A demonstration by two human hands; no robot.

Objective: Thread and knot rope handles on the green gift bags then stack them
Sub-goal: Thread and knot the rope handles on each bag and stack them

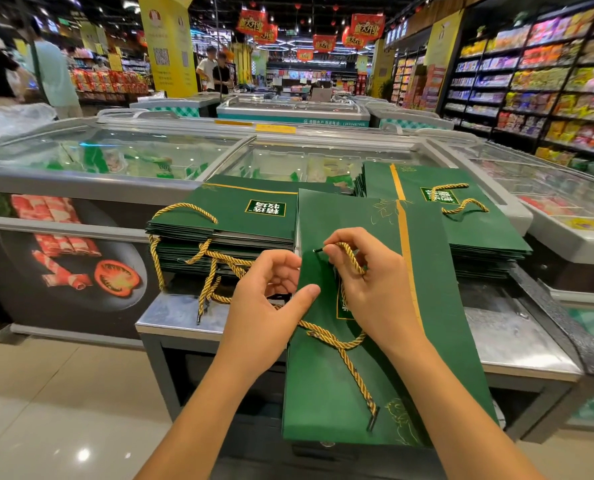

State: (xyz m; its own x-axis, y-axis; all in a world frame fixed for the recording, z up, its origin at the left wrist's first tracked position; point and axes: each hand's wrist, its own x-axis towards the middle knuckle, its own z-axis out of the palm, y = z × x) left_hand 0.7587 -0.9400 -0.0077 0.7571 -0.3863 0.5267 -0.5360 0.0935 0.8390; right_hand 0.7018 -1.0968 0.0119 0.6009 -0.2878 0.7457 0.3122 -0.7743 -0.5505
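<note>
Now R fingers (335,247) tight round rope (352,257)

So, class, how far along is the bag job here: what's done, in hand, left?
Done: the left stack has handles hanging from many bags. In hand: the left hand grips a bag while the right hand pinches a rope tip near its top; the other end lies loose. Left: knotting this one, stacking it, and probably the right stack, which shows only one cord on top.
</note>
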